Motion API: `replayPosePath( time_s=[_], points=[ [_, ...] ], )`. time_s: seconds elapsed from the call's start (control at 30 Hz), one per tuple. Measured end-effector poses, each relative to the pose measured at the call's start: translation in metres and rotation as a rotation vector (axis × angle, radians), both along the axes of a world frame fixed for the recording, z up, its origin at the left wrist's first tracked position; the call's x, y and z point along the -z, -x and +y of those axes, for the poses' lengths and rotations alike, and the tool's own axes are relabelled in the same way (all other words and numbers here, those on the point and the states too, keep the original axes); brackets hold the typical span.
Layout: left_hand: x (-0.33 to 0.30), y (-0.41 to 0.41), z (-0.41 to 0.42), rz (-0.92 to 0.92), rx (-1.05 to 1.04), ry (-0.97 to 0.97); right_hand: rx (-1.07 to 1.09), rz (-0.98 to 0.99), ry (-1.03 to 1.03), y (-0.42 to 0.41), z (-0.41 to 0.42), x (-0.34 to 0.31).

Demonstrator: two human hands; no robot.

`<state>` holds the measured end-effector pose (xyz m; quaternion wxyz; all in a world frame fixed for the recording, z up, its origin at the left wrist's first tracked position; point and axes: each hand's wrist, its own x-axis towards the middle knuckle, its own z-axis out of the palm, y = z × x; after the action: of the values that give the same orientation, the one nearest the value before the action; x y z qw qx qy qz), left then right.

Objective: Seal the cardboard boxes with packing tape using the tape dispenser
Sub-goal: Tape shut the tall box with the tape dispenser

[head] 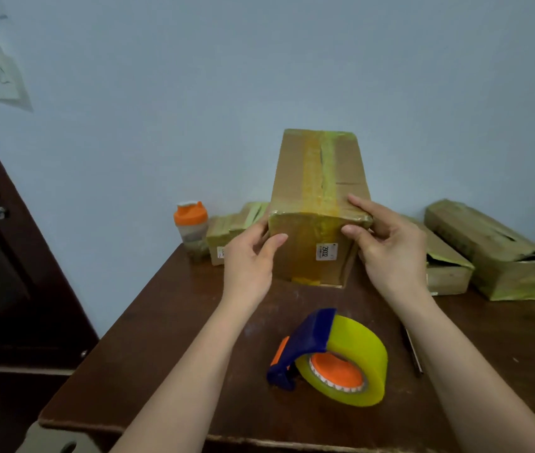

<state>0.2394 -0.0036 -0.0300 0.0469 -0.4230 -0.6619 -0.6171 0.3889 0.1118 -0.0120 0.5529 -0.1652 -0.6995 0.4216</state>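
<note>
Head camera, looking down over a dark wooden counter (pixel 168 322) against a pale blue wall. At the centre, a cardboard box (pixel 320 178) is tilted up on its far end, its near end lifted toward the viewer. Yellowish tape already runs down its middle seam and over the near edge, above a small white label.

The left hand (pixel 250 259) grips the box's near left corner, thumb on the front face and fingers curled behind. The right hand (pixel 387 243) grips the near right corner, thumb on the front and fingers laid over the top edge. Neither hand holds the dispenser.

The tape dispenser (pixel 328 354), blue with an orange hub and a fat yellow roll, lies untouched on the counter in front of the box, between the forearms.

To the right lie two more boxes (pixel 488 250), one with a flap apparently loose. Smaller taped boxes (pixel 230 230) sit behind on the left, beside an orange-lidded shaker bottle (pixel 191 228).

Judging by this, the held box looks sealed; at least one box on the right seems left to do.
</note>
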Motion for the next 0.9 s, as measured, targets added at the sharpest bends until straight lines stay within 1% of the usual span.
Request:
replayPosePath(
  time_s=[0.1,0.2,0.27,0.37,0.43,0.5,0.63,0.9],
  points=[
    [0.014,0.01,0.027,0.008,-0.001,0.087,0.11,-0.085,-0.013,0.002,0.024,0.016],
    [0.026,0.019,0.048,-0.007,0.006,0.216,0.158,-0.183,-0.005,0.011,0.045,0.035],
    [0.035,0.024,0.057,-0.056,0.018,0.244,0.164,-0.24,-0.008,0.019,0.057,0.046],
    [0.05,0.035,0.065,-0.107,0.022,0.269,0.112,-0.31,0.02,0.03,0.072,0.059],
    [0.06,0.043,0.069,-0.102,-0.028,0.296,0.071,-0.368,0.032,0.038,0.079,0.066],
    [0.068,0.047,0.071,-0.07,-0.102,0.321,0.077,-0.424,-0.006,0.045,0.085,0.074],
    [0.075,0.055,0.075,-0.03,-0.185,0.325,0.12,-0.431,-0.027,0.058,0.096,0.081],
    [0.074,0.073,0.092,0.007,-0.26,0.351,0.063,-0.45,0.013,0.087,0.119,0.085]
  ],
)
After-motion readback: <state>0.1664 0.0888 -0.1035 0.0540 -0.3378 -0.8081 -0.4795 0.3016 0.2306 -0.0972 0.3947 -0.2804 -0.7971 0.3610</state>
